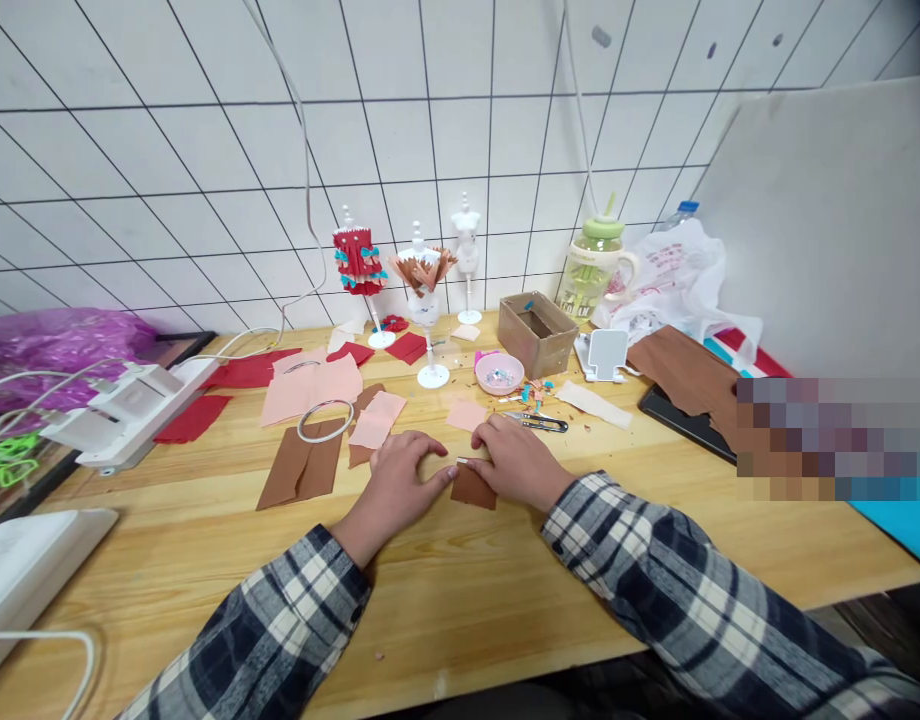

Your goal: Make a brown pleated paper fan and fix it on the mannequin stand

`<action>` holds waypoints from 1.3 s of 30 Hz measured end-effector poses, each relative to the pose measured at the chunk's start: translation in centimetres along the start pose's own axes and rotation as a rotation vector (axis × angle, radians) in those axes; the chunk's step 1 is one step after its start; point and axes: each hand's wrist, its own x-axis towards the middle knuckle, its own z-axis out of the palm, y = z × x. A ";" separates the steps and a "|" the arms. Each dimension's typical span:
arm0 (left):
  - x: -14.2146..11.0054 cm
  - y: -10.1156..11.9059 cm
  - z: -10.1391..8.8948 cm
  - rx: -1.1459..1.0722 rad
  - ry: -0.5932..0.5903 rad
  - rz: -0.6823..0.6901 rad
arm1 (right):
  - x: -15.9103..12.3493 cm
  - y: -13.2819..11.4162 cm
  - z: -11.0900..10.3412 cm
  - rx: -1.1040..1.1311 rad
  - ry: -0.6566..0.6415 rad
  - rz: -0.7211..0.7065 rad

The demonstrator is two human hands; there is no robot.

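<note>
A small brown crepe-like paper piece (475, 491) lies on the table between my hands, with a tiny white strip (462, 460) at its top edge. My right hand (516, 462) is closed at the piece's upper edge, its thumb beside the strip. From the other side, my left hand (400, 482) reaches in with curved fingers, thumb tip at the paper's left corner and a gap between thumb and fingers. Just beyond my fingertips is a pink paper square (467, 415). Thread snips (539, 422) rest past my right hand.
Three small dress-form stands, one in red (357, 262), one in brown ruffles (424, 270), one bare white (467, 245), stand near the wall. Around them are a cardboard box (554, 345), a pink bowl (499, 388), brown sheets (302, 465), a metal ring (325, 421) and a power strip (141, 410).
</note>
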 end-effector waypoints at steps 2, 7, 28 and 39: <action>0.0 0.1 0.0 0.009 -0.003 0.011 | -0.1 -0.2 0.2 -0.004 -0.034 -0.012; 0.0 0.2 -0.3 -0.045 -0.027 0.030 | 0.2 -0.2 0.2 0.193 -0.059 -0.062; 0.1 0.2 -0.9 -0.522 -0.006 -0.023 | 0.5 -0.4 0.5 0.890 0.082 -0.003; -0.2 0.4 -0.7 -0.364 0.160 0.030 | 0.0 -0.6 0.0 0.455 0.343 -0.109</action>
